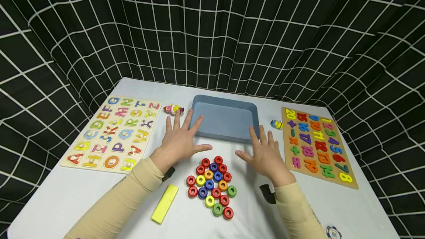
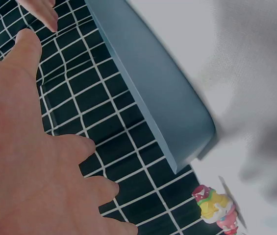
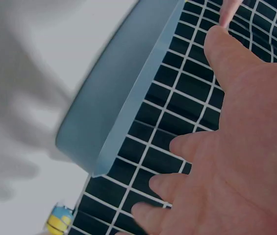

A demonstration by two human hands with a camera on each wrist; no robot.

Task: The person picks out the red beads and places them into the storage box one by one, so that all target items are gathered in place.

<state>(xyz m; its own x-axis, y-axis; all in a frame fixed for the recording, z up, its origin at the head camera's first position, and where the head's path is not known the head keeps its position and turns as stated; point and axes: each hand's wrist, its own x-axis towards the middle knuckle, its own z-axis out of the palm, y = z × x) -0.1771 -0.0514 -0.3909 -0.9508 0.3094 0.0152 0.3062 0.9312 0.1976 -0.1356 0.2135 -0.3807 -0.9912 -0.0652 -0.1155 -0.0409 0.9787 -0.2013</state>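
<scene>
My left hand point(image 1: 180, 142) hovers palm down with fingers spread, near the left front corner of a blue-grey tray point(image 1: 225, 135). Opposite it, my right hand point(image 1: 265, 155) is spread the same way by the tray's right front corner. Neither hand holds anything. Between and below them on the white table lies a cluster of small rings point(image 1: 209, 184) in red, blue, yellow, orange and green. Both wrist views show the tray's outer wall point(image 2: 163, 88) beyond the outstretched fingers, and the right thumb point(image 3: 226, 46) is plainly visible.
A letter puzzle board point(image 1: 113, 134) lies left, a number puzzle board point(image 1: 318, 146) right. Small figurines stand beside the tray: a pink and yellow one point(image 1: 173, 109) and a blue and yellow one point(image 1: 276, 124). A yellow block point(image 1: 165, 204) and a poker chip point(image 1: 333, 232) lie nearer.
</scene>
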